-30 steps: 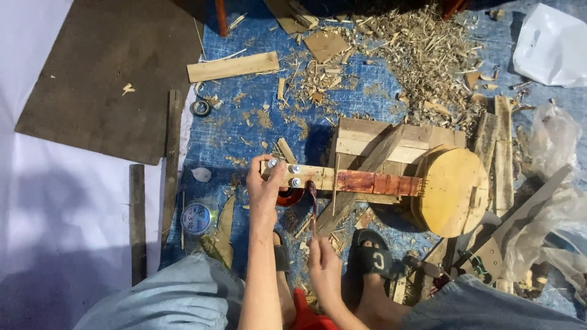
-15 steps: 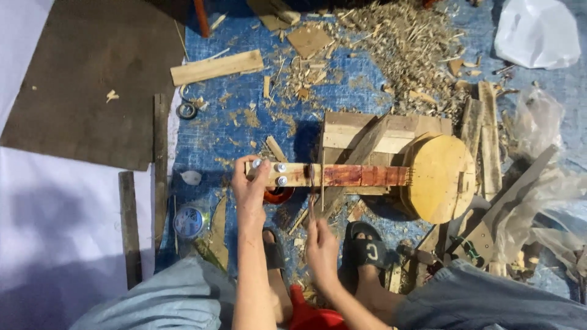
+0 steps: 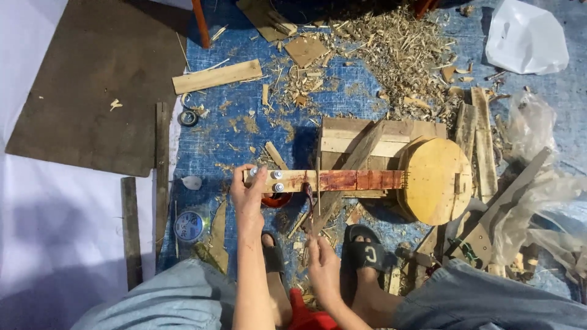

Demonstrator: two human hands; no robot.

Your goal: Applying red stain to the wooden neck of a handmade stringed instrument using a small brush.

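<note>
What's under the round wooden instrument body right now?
The round body rests against a pale plank block on the blue tarp. What lies directly beneath it is covered.

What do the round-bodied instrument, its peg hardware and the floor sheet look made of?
Round-bodied instrument: pale bare wood with visible grain, neck partly stained reddish. Small shiny pegs beside the left hand: probably metal, given the glint. Blue floor sheet: likely woven plastic tarpaulin.
</note>
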